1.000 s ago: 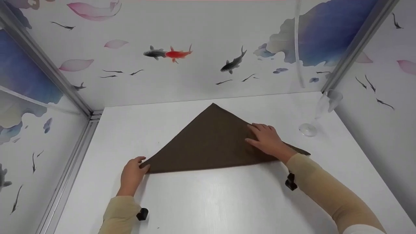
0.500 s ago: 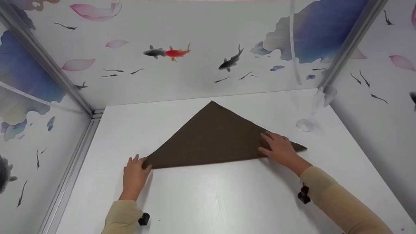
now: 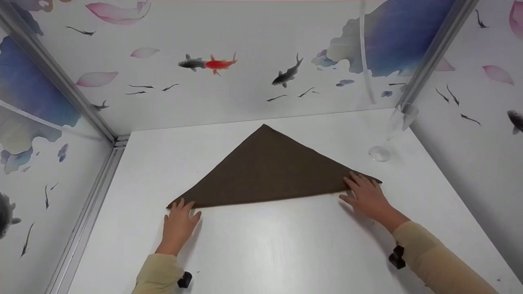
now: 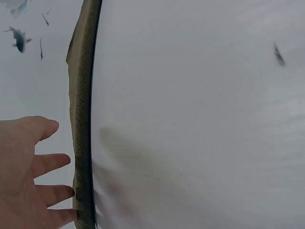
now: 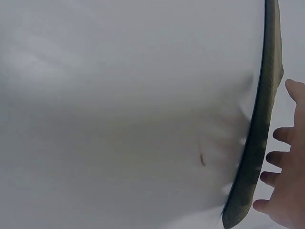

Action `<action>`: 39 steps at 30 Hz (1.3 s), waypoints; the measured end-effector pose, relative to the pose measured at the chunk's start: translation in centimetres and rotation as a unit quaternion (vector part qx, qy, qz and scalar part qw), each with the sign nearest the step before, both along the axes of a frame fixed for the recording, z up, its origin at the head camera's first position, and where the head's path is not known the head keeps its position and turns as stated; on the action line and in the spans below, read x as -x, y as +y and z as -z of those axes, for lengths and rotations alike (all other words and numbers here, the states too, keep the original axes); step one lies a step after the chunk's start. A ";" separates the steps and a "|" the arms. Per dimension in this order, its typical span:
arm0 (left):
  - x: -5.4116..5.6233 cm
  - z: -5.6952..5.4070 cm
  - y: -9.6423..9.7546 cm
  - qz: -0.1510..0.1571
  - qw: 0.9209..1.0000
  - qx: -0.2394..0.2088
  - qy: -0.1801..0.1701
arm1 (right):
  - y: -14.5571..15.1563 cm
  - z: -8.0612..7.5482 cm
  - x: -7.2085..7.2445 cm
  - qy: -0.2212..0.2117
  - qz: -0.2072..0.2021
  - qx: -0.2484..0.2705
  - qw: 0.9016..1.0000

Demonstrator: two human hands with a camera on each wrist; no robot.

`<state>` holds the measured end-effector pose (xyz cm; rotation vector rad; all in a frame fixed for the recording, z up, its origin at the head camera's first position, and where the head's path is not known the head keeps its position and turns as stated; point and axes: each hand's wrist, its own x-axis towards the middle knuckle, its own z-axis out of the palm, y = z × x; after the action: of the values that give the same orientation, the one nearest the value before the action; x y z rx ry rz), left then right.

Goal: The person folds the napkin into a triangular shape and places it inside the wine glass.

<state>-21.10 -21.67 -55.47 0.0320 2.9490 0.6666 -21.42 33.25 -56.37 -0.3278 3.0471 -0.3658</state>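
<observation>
A dark brown cloth (image 3: 265, 167), folded into a wide triangle, lies on the white table with its peak toward the back wall. My left hand (image 3: 179, 226) is at its left corner, fingertips on the cloth near the front edge and thumb spread out to the side. Over at the right corner, the fingertips of my right hand (image 3: 367, 198) rest on the cloth, with the thumb just in front of the folded edge. In the left wrist view the fingers of the left hand (image 4: 28, 176) are spread beside the cloth (image 4: 83, 95). The right wrist view shows the right hand (image 5: 288, 162) likewise spread.
A clear stemmed glass (image 3: 380, 153) stands at the back right of the table (image 3: 265, 245), near the right wall. White panels printed with fish and petals enclose the table at the back (image 3: 229, 94) and both sides, joined by metal rails.
My right hand has slid right along the cloth to its right corner. The left hand has let go of the left corner and now lies with fingertips on it. The cloth's right tip lies flatter.
</observation>
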 end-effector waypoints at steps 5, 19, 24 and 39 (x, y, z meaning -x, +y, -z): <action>0.0 0.5 -0.3 0.001 1.000 0.029 -0.007 | 1.0 0.3 -0.5 -0.011 0.011 0.001 1.000; 0.5 1.1 -0.8 0.047 0.993 0.095 -0.045 | 3.0 1.6 -0.7 -0.037 -0.027 -0.020 0.999; 1.3 0.8 -1.3 0.059 0.993 0.088 -0.057 | 3.4 1.6 -0.9 -0.036 -0.034 -0.034 0.998; 4.8 0.9 -2.2 0.052 0.992 0.100 -0.052 | 2.4 1.0 -1.5 -0.026 -0.012 -0.060 0.998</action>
<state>-25.85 -23.90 -56.36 0.1285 2.8749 0.3456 -19.94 35.64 -57.40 -0.3420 2.9937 -0.1859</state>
